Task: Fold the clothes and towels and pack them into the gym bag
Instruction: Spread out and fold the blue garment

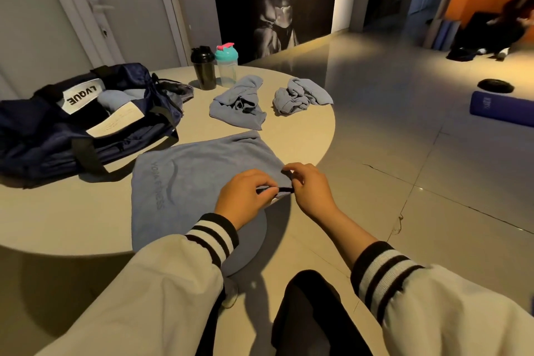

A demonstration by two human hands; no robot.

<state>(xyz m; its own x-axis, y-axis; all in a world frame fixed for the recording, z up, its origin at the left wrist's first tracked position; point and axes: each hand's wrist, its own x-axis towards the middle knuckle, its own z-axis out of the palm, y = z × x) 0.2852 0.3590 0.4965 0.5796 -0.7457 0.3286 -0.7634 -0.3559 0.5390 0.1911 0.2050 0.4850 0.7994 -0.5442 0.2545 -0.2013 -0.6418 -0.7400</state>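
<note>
Flat towel: blue flat towel (187,182) lay spread at centre frame on the round table (57,211), its near edge hanging over the table rim at lower centre; faint printed lettering on its left part.
Left hand: left hand (245,196) at centre frame, fingers curled, pinched the flat towel's right corner at a small black tab (278,190).
Right hand: right hand (310,191) just right of it, thumb and forefinger pinched the same corner at the tab's other end; remaining fingers loosely bent.
Gym bag: navy gym bag (86,124) at left of frame on the table, open, with blue cloth visible inside; white label on the strap.
Crumpled towels: middle towel (237,104) and right towel (300,95), both blue and bunched, sat at upper centre on the table, apart from each other.
Bottles: black shaker (203,68) and teal-lidded shaker (226,65) stood upright, side by side, behind the middle towel.
Floor: blue rolled mat (502,107) at right edge, dark disc (495,85) just above it.
Sleeves: light jacket, striped cuffs.
</note>
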